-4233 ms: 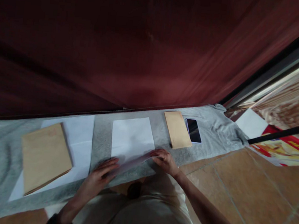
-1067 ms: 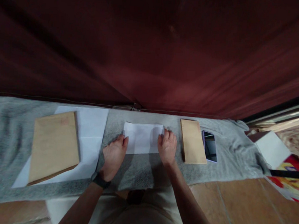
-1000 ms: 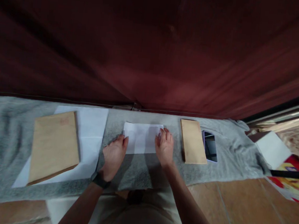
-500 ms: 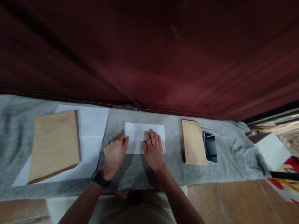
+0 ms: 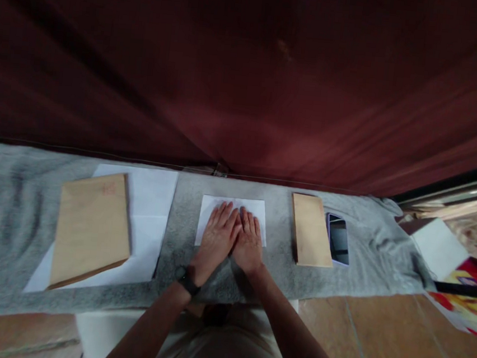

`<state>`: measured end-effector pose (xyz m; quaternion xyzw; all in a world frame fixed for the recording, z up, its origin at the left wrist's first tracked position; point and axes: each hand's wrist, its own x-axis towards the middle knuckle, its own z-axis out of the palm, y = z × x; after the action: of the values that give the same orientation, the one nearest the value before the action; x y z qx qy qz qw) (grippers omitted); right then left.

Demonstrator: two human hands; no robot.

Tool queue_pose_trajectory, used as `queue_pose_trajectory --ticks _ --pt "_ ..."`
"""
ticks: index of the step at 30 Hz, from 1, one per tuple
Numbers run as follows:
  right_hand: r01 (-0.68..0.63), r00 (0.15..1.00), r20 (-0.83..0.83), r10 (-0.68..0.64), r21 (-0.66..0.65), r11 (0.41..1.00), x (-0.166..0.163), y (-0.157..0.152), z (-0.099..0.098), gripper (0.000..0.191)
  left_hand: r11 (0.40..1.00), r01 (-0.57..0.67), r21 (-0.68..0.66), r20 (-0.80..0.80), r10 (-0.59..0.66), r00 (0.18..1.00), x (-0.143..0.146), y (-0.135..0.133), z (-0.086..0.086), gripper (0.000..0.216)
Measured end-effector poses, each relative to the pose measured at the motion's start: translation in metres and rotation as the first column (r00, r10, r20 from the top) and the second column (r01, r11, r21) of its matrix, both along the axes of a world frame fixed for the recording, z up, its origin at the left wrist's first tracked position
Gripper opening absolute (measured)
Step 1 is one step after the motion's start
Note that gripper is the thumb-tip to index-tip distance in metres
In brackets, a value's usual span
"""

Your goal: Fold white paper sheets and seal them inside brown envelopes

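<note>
A folded white sheet of paper (image 5: 260, 217) lies on the grey cloth (image 5: 2, 218) straight ahead of me. My left hand (image 5: 216, 236) and my right hand (image 5: 248, 239) both rest flat on it, side by side and touching, fingers stretched out. A dark watch sits on my left wrist. The hands cover most of the sheet's middle.
A large brown envelope (image 5: 90, 226) lies on white sheets (image 5: 153, 193) at the left. A narrower brown envelope (image 5: 310, 229) and a phone (image 5: 337, 239) lie at the right. A dark red curtain (image 5: 248, 73) hangs behind. Tiled floor, a white sheet (image 5: 438, 249) and a colourful poster sit at the far right.
The full sheet has been folded to half its depth. Both hands moved from the sheet's side edges to its middle and now press flat on it together.
</note>
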<state>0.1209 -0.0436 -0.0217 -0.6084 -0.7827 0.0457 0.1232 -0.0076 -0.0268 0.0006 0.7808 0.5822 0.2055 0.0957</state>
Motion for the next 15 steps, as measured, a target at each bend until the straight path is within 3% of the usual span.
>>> queue_pose_trajectory --ticks 6,15 --pt "0.003 1.000 0.031 -0.004 0.028 1.000 0.000 0.000 -0.003 0.060 0.999 0.019 -0.038 -0.077 -0.022 0.997 0.004 0.007 -0.011 0.056" --pt "0.101 0.995 0.001 -0.102 0.054 0.993 0.015 -0.001 -0.003 0.053 0.992 -0.128 -0.017 -0.112 0.125 0.986 -0.012 0.000 -0.017 0.059"
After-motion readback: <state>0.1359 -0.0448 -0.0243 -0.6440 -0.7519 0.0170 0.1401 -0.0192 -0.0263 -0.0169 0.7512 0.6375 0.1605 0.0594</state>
